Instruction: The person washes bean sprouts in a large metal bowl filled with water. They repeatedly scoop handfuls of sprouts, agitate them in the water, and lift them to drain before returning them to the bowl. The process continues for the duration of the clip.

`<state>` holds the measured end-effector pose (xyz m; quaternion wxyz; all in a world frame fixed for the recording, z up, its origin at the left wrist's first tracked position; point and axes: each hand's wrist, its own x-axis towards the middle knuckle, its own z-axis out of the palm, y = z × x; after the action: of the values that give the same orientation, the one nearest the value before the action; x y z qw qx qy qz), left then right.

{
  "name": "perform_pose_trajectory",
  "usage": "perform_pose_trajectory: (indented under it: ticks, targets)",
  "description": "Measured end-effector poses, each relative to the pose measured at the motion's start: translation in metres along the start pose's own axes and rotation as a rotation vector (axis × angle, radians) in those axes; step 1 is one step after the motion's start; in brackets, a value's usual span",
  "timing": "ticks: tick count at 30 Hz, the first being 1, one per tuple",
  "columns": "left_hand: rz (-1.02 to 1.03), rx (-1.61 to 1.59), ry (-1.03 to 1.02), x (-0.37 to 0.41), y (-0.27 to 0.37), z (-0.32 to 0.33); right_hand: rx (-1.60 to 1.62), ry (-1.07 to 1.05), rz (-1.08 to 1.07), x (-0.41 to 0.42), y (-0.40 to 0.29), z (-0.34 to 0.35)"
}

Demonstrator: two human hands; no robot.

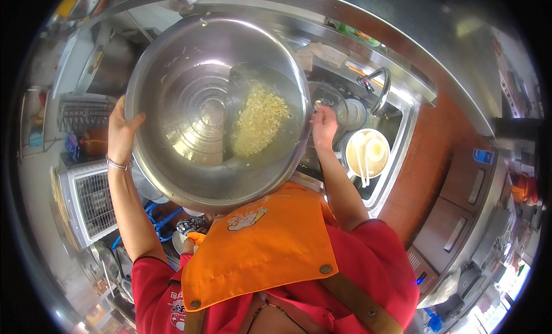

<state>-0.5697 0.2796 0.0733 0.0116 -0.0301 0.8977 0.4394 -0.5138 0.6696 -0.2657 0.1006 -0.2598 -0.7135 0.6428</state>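
A large stainless-steel basin (189, 174) is tilted toward the right, above the edge of a sink. Cloudy water and small pale-yellow chopped pieces (261, 120) have pooled in its right side. My left hand (123, 127) grips the left rim, its thumb over the edge. Close beside the right rim is my right hand (324, 126), fingers curled; whether it holds the rim is unclear. Just past that hand, a clear bowl (338, 103) sits in the sink, partly hidden by the basin.
The metal sink (405, 140) has a curved faucet (384, 92). In it stand a white container with spoons (368, 155) and a round dish (357, 114). A cloth (323, 53) lies behind. At left are a grey appliance with a grille (90, 204) and a blue stool (161, 219).
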Motion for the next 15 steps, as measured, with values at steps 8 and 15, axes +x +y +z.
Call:
perform_pose_trajectory:
  ticks: [8, 15]
  targets:
    - [0.018, -0.027, -0.020, 0.007, -0.002, 0.002, -0.641, -0.482, -0.197, -0.020, -0.023, 0.075]
    - [-0.007, -0.016, -0.030, 0.006, -0.003, 0.000, -0.827, -0.865, -0.277, -0.045, -0.022, 0.121]
